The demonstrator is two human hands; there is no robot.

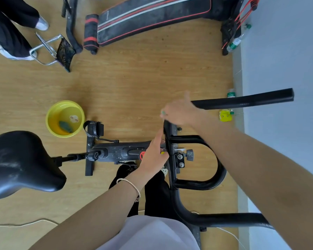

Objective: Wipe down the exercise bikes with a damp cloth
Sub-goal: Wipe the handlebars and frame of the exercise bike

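I look down on a black exercise bike with its saddle at the left and its looped handlebar at the right. My left hand grips the handlebar's crossbar at the stem, index finger stretched along it. My right hand, blurred, curls over the far end of the crossbar beside the upper grip. A bit of green cloth shows at its fingertips. On the floor stands a yellow basin with a dark green cloth lying inside.
A black and red sit-up bench lies at the top. Another person's legs and a folding stool are at top left. Bottles and a yellow object sit by the right wall. A white cable runs along the floor.
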